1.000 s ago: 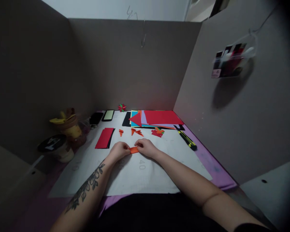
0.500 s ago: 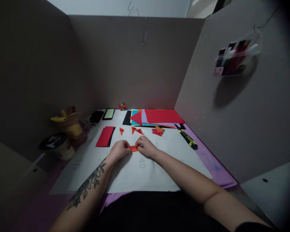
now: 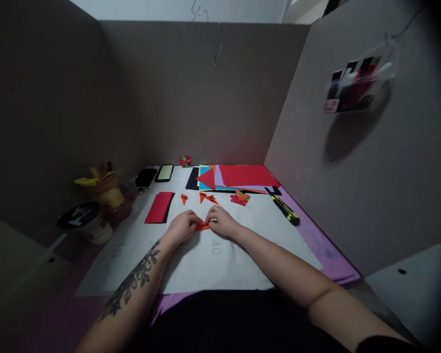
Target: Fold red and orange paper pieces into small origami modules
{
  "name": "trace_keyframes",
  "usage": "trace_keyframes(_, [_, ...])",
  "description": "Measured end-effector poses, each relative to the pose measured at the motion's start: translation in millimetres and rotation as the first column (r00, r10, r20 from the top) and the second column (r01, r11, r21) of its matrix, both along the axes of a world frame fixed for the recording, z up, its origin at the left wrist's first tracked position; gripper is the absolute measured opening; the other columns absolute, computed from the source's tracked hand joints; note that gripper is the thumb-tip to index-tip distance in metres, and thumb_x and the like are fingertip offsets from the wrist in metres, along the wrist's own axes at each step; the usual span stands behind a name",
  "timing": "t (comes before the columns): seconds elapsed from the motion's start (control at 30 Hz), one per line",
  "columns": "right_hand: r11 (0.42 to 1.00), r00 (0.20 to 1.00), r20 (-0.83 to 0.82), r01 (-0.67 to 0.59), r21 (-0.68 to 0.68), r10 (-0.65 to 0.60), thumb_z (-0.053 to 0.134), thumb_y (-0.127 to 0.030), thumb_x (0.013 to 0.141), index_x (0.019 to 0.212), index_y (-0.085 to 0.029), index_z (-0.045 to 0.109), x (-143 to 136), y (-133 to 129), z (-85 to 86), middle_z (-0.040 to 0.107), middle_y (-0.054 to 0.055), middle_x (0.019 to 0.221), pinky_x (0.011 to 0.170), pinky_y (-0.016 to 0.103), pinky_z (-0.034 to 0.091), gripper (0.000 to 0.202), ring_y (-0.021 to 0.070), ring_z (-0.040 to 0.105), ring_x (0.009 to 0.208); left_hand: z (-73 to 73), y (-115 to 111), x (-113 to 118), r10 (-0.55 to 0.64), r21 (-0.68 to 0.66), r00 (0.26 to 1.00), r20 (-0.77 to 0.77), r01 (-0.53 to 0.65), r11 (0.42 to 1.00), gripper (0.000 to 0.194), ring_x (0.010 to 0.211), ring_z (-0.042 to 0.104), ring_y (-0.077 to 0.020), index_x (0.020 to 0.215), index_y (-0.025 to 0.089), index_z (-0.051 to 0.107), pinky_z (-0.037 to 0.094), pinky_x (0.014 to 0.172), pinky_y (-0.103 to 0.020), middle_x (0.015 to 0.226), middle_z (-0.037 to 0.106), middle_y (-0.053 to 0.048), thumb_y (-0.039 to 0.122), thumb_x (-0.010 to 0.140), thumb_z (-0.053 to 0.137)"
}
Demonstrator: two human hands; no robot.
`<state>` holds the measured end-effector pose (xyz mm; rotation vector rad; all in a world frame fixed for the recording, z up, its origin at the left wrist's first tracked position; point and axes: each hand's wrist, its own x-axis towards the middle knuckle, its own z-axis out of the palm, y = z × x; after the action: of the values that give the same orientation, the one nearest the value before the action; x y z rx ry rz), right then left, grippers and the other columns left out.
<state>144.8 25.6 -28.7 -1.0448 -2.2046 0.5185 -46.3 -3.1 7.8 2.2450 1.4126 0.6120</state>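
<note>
Between my two hands lies a small piece of orange paper (image 3: 203, 226), partly folded and low on the white sheet. My left hand (image 3: 184, 225) pinches its left end, fingers curled. On its right end, the fingers of my right hand (image 3: 221, 221) are closed too. Fingertips hide much of the paper, so the exact fold cannot be made out. Just beyond my hands are small folded orange paper pieces (image 3: 184, 199), with more orange pieces (image 3: 211, 199) to their right. A pile of red, orange and green paper pieces (image 3: 240, 198) sits farther right.
Red paper strips (image 3: 159, 207) lie left, over black ones. Coloured sheets (image 3: 248, 175) are stacked at the back. A yellow-black utility knife (image 3: 285, 211) rests at right. Phone (image 3: 164, 173), paper star (image 3: 185, 161) and lidded cup (image 3: 86, 223) stand around; grey panels (image 3: 202, 98) enclose the table.
The orange paper has gone from a flat-looking strip to a narrower, creased shape between my fingers. Both hands stay nearly in place; the view has shifted slightly.
</note>
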Motion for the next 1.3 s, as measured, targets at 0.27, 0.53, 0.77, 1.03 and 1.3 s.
trace_keyframes(0.27, [0.995, 0.996, 0.059, -0.077, 0.059, 0.073, 0.052, 0.002, 0.067, 0.071, -0.021, 0.07, 3.0, -11.1, 1.7, 0.058, 0.004, 0.088, 0.085, 0.033, 0.042, 0.03, 0.0197, 0.05, 0.091, -7.2, 3.0, -3.4, -0.052, 0.017, 0.995, -0.088, 0.054, 0.998, 0.032, 0.077, 0.054, -0.0183, 0.078, 0.023, 0.075, 0.037, 0.069, -0.025, 0.087, 0.06, -0.006, 0.007, 0.07, 0.049])
trace_keyframes(0.53, [0.976, 0.966, 0.215, -0.172, 0.13, 0.142, 0.057, -0.01, 0.075, 0.082, -0.023, 0.073, -3.0, -25.1, 11.3, 0.057, 0.007, 0.095, 0.084, 0.036, 0.039, 0.022, 0.0217, 0.047, 0.095, -10.6, 10.3, -7.6, -0.129, -0.044, 0.992, -0.009, 0.128, 0.991, 0.031, 0.068, 0.054, -0.0149, 0.076, 0.018, 0.075, 0.038, 0.065, -0.024, 0.078, 0.061, -0.005, 0.009, 0.068, 0.047])
trace_keyframes(0.77, [0.979, 0.938, 0.321, -0.175, 0.108, 0.133, 0.057, -0.016, 0.081, 0.09, -0.026, 0.072, -15.0, -32.5, 19.9, 0.054, 0.006, 0.096, 0.084, 0.037, 0.037, 0.02, 0.0218, 0.044, 0.096, -15.0, 15.1, -11.5, -0.151, -0.077, 0.988, -0.021, 0.149, 0.986, 0.032, 0.071, 0.054, -0.0151, 0.083, 0.017, 0.076, 0.041, 0.07, -0.025, 0.081, 0.059, -0.004, 0.015, 0.068, 0.048])
trace_keyframes(1.03, [0.98, 0.944, 0.3, -0.174, 0.093, 0.139, 0.057, -0.02, 0.083, 0.094, -0.031, 0.072, -8.7, -28.9, 15.2, 0.054, 0.006, 0.112, 0.089, 0.04, 0.036, 0.022, 0.0232, 0.043, 0.108, -13.0, 12.4, -11.2, -0.17, -0.062, 0.985, -0.035, 0.168, 0.984, 0.033, 0.071, 0.054, -0.0157, 0.08, 0.018, 0.076, 0.041, 0.069, -0.025, 0.077, 0.059, -0.004, 0.014, 0.069, 0.044])
trace_keyframes(1.3, [0.999, 0.901, 0.433, -0.025, 0.021, 0.013, 0.056, -0.014, 0.077, 0.082, -0.028, 0.074, 10.2, -35.0, 31.6, 0.058, 0.005, 0.121, 0.092, 0.045, 0.034, 0.023, 0.0289, 0.04, 0.118, -11.2, 9.7, -10.6, -0.132, -0.087, 0.991, -0.001, 0.131, 0.988, 0.035, 0.075, 0.057, -0.0171, 0.086, 0.018, 0.075, 0.043, 0.074, -0.026, 0.083, 0.062, -0.006, 0.014, 0.075, 0.042])
